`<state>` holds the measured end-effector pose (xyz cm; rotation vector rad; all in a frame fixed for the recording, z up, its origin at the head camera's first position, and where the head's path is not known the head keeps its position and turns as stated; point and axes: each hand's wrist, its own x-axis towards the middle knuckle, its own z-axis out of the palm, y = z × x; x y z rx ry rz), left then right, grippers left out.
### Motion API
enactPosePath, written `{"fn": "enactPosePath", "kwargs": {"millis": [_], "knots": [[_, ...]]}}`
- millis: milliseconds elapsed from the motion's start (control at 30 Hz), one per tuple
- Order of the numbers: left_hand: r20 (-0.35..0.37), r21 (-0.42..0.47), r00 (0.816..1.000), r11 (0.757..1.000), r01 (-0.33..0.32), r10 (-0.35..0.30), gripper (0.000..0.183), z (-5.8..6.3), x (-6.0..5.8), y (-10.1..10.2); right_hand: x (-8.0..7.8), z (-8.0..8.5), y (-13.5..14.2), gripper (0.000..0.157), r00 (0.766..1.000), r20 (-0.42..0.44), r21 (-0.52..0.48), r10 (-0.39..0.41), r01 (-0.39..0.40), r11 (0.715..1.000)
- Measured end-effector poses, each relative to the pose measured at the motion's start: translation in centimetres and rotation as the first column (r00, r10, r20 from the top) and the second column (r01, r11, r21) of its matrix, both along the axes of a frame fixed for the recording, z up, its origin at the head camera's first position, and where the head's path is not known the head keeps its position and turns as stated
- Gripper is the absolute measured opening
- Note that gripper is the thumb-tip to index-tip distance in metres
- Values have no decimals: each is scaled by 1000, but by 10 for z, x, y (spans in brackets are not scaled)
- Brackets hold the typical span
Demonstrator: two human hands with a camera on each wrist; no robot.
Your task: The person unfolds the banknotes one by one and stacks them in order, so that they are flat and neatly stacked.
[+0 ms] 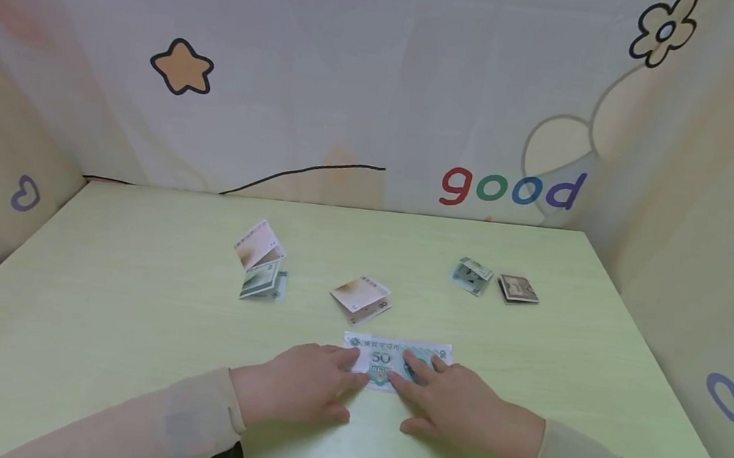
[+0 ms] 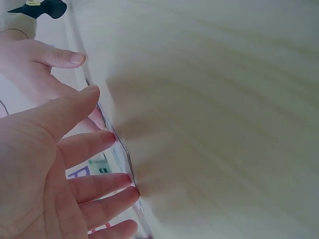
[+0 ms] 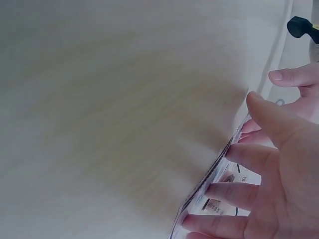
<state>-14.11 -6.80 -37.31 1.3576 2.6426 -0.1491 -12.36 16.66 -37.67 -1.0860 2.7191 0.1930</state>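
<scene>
A green-and-white 50 banknote [image 1: 381, 359] lies spread out on the table, long side across, in the head view. My left hand [image 1: 306, 382] rests on its left end with the fingers extended. On the right end, my right hand [image 1: 463, 404] presses with straight, spread fingertips. Both thumbs are off the note, nearer the table's front. Seen from the left wrist, the left hand's [image 2: 55, 164] fingertips are at the note's edge; in the right wrist view the right hand [image 3: 274, 174] touches it likewise.
Beyond the hands, a folded pinkish note [image 1: 360, 298] stands partly open. Left of it are another folded pinkish note [image 1: 259, 244] and a folded green note [image 1: 262, 279]. At right lie a folded green note [image 1: 471, 276] and a folded brown note [image 1: 519, 289]. Printed cloth [image 1: 329, 70] walls the table.
</scene>
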Motion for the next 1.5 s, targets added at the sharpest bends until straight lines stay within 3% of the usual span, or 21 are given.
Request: {"fn": "enactPosePath", "kwargs": {"millis": [200, 400, 567, 733, 867, 1067, 1167, 1267, 1500], "knots": [[-13, 30, 999, 999, -33, 34, 49, 4, -3, -3, 0, 0, -1, 62, 1000, 18, 14, -22, 22, 1000], [-148, 205, 978, 972, -114, 146, 42, 10, -18, -4, 0, 2, -3, 62, 1000, 19, 18, -25, 24, 1000], [-139, 398, 954, 897, -191, 264, 40, 10, -29, -5, 1, 3, -3, 62, 1000, 4, 19, -20, 20, 1000], [-10, 520, 921, 789, -329, 390, 38, 4, -43, -3, 1, 3, -2, 62, 999, 23, 18, -28, 27, 999], [145, 544, 883, 709, -448, 447, 42, -2, -56, 0, 0, 4, -2, 62, 999, 36, 15, -40, 40, 999], [291, 537, 839, 648, -541, 460, 47, -10, -69, 1, 1, 4, -2, 63, 999, 35, 23, -36, 35, 999], [326, 531, 831, 639, -556, 451, 46, -13, -73, 2, 1, 2, -2, 63, 999, 31, 28, -30, 30, 999], [331, 521, 833, 650, -553, 444, 40, -14, -75, 3, 0, 2, -2, 63, 999, 24, 26, -27, 27, 999], [217, 493, 834, 680, -543, 508, 17, -11, -79, 2, 1, 2, -2, 62, 999, 33, 15, -28, 27, 1000]]}}
